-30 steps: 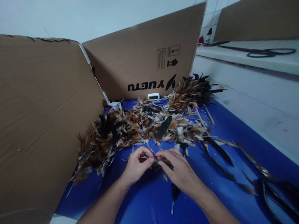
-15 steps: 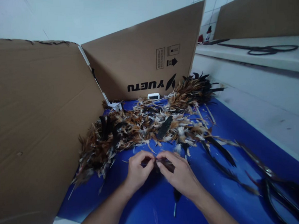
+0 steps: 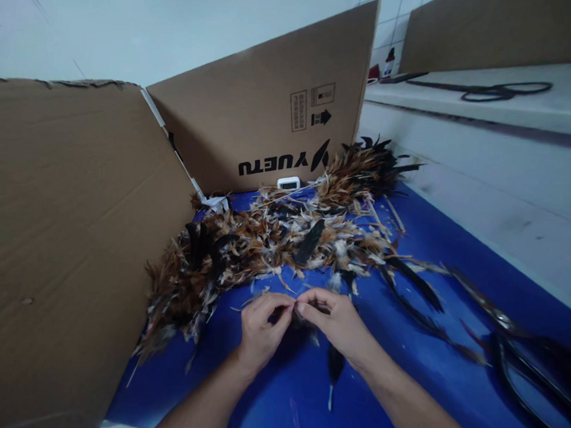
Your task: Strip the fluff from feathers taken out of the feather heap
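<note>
My left hand [image 3: 264, 326] and my right hand [image 3: 339, 322] meet fingertip to fingertip above the blue surface [image 3: 273, 396]. Both are closed in a pinch. Dark, wispy feather parts show just under and between the fingers; what exactly each pinch holds is too small to make out. Beyond them spreads a heap of brown, white and black feathers [image 3: 264, 238]. A single black feather [image 3: 335, 364] lies beneath my right wrist, its pale quill toward me.
Large black-handled scissors [image 3: 507, 327] lie at the right, near long dark feathers [image 3: 417, 282]. Cardboard panels [image 3: 69, 225] stand at the left and back. A small white device [image 3: 288, 183] sits behind the heap. Another pair of scissors [image 3: 504, 92] rests on the ledge.
The view has shifted slightly. My right hand's fingers have tilted and drawn closer against my left fingertips, and the dark feather bit once showing within my right hand now shows below it.
</note>
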Demonstrator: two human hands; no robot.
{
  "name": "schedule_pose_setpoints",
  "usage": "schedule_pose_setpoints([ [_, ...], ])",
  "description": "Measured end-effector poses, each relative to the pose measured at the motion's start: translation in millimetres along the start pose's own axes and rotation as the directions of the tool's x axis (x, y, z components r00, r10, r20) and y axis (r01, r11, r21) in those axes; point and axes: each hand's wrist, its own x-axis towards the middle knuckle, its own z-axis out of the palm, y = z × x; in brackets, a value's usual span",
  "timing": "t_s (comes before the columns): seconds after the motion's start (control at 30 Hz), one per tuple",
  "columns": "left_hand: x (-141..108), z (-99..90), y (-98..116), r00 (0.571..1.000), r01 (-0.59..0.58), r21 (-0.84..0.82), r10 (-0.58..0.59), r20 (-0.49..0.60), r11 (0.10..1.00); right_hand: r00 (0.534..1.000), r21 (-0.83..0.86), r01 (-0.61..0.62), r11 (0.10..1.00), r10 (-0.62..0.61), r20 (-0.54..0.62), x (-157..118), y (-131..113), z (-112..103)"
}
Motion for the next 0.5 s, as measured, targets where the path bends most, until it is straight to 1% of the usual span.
schedule_pose_setpoints([
  [0.17,0.3,-0.2,-1.4,1.0,-0.014,-0.017,0.014,-0.003,1.0,1.0,0.028,-0.019,0.999,0.018,0.009,-1.3,-1.8,1.0],
  [0.33,-0.3,-0.1,-2.3,1.0,-0.015,-0.028,0.015,-0.007,1.0,1.0,0.043,-0.022,0.999,0.023,-0.008,-2.2,-4.0,3.2],
  [0.5,-0.5,-0.1,-1.0,0.999,0.028,-0.06,-0.03,-0.026,0.998,1.0,0.081,-0.013,0.997,0.013,-0.008,-3.2,-5.8,4.0],
])
